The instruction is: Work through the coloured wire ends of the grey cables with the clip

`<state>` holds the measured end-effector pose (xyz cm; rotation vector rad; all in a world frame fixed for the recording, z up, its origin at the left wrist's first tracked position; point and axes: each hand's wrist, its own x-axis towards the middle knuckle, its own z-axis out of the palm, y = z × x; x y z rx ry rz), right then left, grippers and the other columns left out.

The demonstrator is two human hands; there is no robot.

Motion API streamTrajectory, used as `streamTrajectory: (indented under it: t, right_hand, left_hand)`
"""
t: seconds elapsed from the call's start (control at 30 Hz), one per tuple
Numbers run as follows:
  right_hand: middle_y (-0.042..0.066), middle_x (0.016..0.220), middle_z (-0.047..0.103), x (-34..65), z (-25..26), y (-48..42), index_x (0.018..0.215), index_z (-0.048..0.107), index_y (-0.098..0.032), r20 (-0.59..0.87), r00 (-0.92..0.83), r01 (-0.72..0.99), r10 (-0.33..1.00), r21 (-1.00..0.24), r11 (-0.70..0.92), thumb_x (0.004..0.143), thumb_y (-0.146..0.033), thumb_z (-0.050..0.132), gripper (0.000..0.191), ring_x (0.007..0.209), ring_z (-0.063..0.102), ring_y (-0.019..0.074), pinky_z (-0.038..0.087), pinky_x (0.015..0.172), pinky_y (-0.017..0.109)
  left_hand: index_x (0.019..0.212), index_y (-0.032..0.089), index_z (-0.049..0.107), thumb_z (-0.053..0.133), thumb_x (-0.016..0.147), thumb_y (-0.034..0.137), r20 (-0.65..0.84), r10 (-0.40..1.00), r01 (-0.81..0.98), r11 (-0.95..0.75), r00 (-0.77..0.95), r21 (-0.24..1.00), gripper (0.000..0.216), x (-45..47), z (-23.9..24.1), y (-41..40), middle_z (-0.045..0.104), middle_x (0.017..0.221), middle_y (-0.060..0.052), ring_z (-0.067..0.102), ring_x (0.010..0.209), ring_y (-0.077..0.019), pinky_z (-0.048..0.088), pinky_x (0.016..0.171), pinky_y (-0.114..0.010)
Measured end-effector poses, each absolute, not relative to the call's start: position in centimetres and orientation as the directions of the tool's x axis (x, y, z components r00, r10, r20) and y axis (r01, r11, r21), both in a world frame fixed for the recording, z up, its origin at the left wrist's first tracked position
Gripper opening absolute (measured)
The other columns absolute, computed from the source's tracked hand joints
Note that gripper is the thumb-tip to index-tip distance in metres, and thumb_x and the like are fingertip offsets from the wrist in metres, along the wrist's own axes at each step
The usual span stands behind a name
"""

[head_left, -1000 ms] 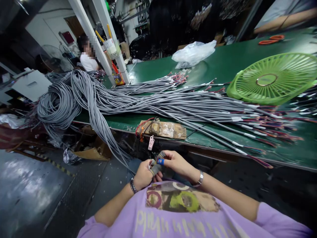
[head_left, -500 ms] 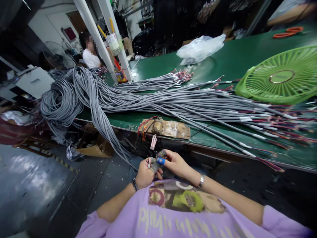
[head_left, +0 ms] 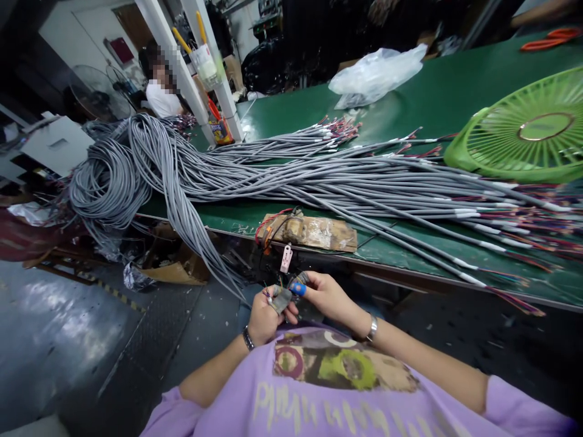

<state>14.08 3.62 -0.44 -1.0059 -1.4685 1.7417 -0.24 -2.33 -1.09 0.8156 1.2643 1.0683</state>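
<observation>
Just past the front edge of the bench, my two hands meet close together. My left hand (head_left: 266, 315) is closed around the end of a cable, and thin coloured wires (head_left: 268, 297) stick out over its taped fingers. My right hand (head_left: 325, 295), with blue tape on its thumb, pinches near those wires; what is between its fingertips is too small to make out. Grey cables (head_left: 204, 249) droop off the bench toward my left hand. Just beyond the hands is a pink clip-like piece (head_left: 286, 258), below a worn wooden block (head_left: 330, 234) with red and black leads.
Many grey cables with stripped, coloured ends lie along the green bench (head_left: 291, 103). A green fan (head_left: 528, 130) stands at the right, a clear plastic bag (head_left: 376, 76) behind. Orange-handled scissors (head_left: 551, 40) lie far right. A cardboard box (head_left: 177, 267) sits below. Another person (head_left: 161, 91) is at back left.
The view has shifted slightly, so the bench items sit further right and higher. My hands stay together, with small finger movements at the wires.
</observation>
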Motion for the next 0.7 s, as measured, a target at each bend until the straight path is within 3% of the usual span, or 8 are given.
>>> streamTrajectory:
  t: [0.27,0.43,0.7]
  right_hand:
    - [-0.001,0.063,0.059,14.1,-2.0,3.0,0.071,0.057,-0.017,-0.153,-0.529,-0.088,0.835,-0.969,-0.233,0.07,-0.047,0.068,0.032,0.058,0.05,0.0118,0.042,0.057,0.025]
    - [-0.001,0.064,0.057,14.5,-1.5,2.9,0.067,0.058,-0.016,-0.12,-0.551,-0.057,0.826,-0.982,-0.181,0.069,-0.046,0.07,0.033,0.059,0.048,0.0114,0.041,0.059,0.025]
    - [0.001,0.071,0.057,14.9,0.6,3.5,0.081,0.06,-0.016,-0.198,-0.541,0.058,0.818,-0.979,-0.198,0.072,-0.055,0.062,0.04,0.061,0.047,0.0116,0.038,0.053,0.023]
  left_hand:
    - [0.067,0.013,0.057,0.064,0.073,0.051,-0.311,0.943,-0.285,0.268,-0.116,0.92,0.039,-0.5,-1.8,-2.4,0.061,0.051,-0.003,0.05,0.034,-0.0083,0.017,0.034,-0.019]
    - [0.066,0.014,0.057,0.066,0.071,0.049,-0.301,0.941,-0.305,0.244,-0.156,0.921,0.037,-0.5,-1.6,-2.4,0.062,0.054,-0.003,0.049,0.034,-0.0073,0.017,0.033,-0.018]
    - [0.064,0.015,0.056,0.06,0.078,0.05,-0.233,0.966,-0.085,0.225,-0.114,0.971,0.038,-0.7,-0.8,-2.9,0.054,0.042,0.002,0.041,0.032,-0.0056,0.029,0.039,-0.019]
